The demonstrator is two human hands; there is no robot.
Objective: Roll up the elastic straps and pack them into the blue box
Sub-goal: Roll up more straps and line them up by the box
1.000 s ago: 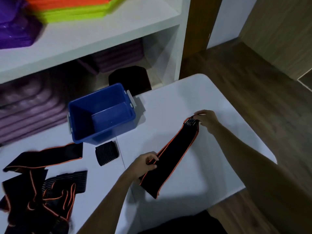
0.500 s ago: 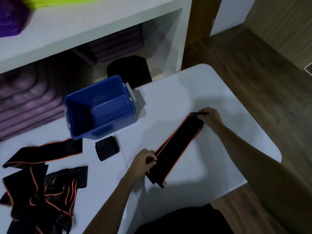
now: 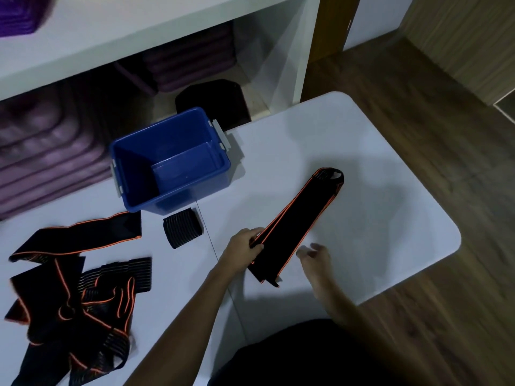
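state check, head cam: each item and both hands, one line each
blue box: upright, open, no straps inside
folded strap: flat on the table, doubled lengthwise, unrolled
left hand: grips the strap's near end
right hand: open, beside the strap, holds nothing
small ribbed strap piece: flat, in front of the box
strap pile: tangled, unrolled, at table's left

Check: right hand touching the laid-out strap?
Apart. Head view shows bare white table between the right hand fingertips and the strap edge; only the left hand pinches it.
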